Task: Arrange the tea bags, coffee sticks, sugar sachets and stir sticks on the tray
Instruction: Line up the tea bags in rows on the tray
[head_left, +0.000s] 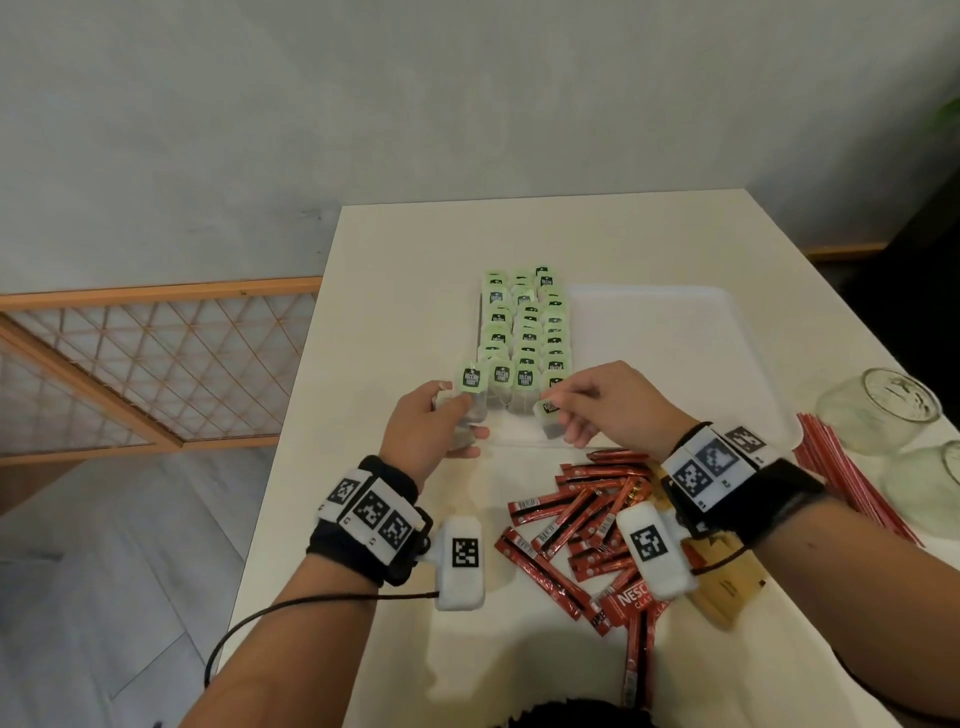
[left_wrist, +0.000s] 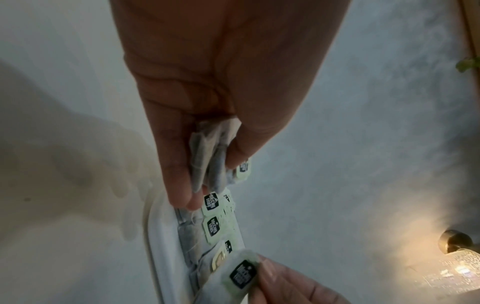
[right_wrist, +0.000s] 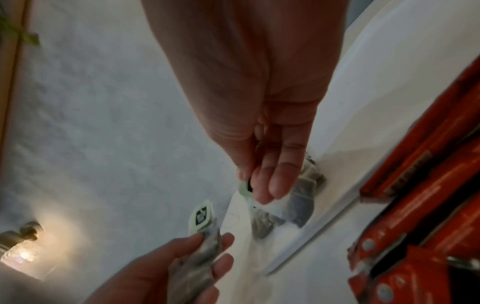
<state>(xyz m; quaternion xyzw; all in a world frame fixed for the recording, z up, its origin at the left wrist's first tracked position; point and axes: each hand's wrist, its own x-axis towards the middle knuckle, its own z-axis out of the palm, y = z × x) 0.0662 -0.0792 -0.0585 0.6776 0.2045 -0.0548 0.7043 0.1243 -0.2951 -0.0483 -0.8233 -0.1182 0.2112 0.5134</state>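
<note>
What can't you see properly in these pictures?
- Head view: the sugar sachets lie mostly under the right hand's wrist camera.
- Head view: the glass jars are cut off by the right edge.
- Left wrist view: how many tea bags the left hand grips; they bunch together.

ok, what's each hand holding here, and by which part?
Left hand grips a small bunch of tea bags by their pouches. Right hand pinches one tea bag by its green tag.

Grey wall (head_left: 467, 104), wooden lattice screen (head_left: 156, 358)
</note>
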